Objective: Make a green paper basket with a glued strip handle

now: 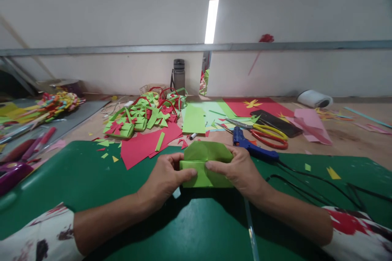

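Note:
A folded light-green paper [206, 159] lies on the dark green cutting mat [92, 187] in front of me. My left hand [167, 175] pinches its left edge, thumb on top. My right hand [237, 169] presses the right side, thumb laid over the folded flap. Both hands are closed on the paper, which is partly folded over itself.
Beyond the mat lie red paper sheets [147, 144], a heap of green and red paper pieces [143, 114], a green sheet [193, 120], scissors [263, 132], a blue glue gun [252, 149] with black cord, a phone [277, 122], pink paper [312, 124] and a bottle [179, 73]. Colourful scraps and markers sit at the left.

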The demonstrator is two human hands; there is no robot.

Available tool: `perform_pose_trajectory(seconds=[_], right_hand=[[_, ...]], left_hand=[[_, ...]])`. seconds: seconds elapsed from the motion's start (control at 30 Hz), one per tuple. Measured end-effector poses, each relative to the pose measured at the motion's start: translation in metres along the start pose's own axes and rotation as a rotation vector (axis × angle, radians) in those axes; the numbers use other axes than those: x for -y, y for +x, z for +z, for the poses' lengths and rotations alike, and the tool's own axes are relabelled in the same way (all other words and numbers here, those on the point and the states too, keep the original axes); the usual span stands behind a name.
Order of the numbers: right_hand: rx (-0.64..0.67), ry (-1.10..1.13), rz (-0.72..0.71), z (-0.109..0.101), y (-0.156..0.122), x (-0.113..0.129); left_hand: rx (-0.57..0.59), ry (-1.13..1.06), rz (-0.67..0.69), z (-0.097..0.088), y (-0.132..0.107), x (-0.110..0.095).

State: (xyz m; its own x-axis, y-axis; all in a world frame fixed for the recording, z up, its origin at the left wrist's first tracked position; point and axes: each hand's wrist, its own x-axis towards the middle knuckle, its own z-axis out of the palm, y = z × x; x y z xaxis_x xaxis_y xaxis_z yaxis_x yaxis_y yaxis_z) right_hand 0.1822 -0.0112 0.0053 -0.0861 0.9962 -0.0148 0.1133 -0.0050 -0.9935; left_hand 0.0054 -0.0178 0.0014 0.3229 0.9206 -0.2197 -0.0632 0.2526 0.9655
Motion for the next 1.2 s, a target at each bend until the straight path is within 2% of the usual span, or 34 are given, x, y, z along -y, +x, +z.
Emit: perform_pose_trajectory(seconds=[0.37,0.6,0.77,0.87,1.03,1.2], right_hand=[[-0.021,0.007,-0.05,-0.002,-0.001,0.001],[-0.034,-0.097,-0.077,0.0,-0.003,0.002],[-0.005,-0.122,-0.089,0.004,-0.003,0.001],[0.037,-0.04,-0.077,0.004,-0.002,0.0],[0.129,0.226,-0.031,-0.003,-0.003,-0.003],[0.134,0.327,0.036,-0.007,-0.005,-0.006]], left_hand=[[-0.05,-0.068,0.014,-0.002,0.004,0.013],[0.009,-0.137,0.024,0.0,0.007,0.016],[-0.043,-0.146,0.008,0.003,0.008,0.015],[-0.048,-0.19,-0.004,0.002,0.01,0.015],[-0.052,-0.253,-0.004,-0.003,0.013,0.018],[-0.059,-0.251,-0.028,-0.005,0.012,0.017]])
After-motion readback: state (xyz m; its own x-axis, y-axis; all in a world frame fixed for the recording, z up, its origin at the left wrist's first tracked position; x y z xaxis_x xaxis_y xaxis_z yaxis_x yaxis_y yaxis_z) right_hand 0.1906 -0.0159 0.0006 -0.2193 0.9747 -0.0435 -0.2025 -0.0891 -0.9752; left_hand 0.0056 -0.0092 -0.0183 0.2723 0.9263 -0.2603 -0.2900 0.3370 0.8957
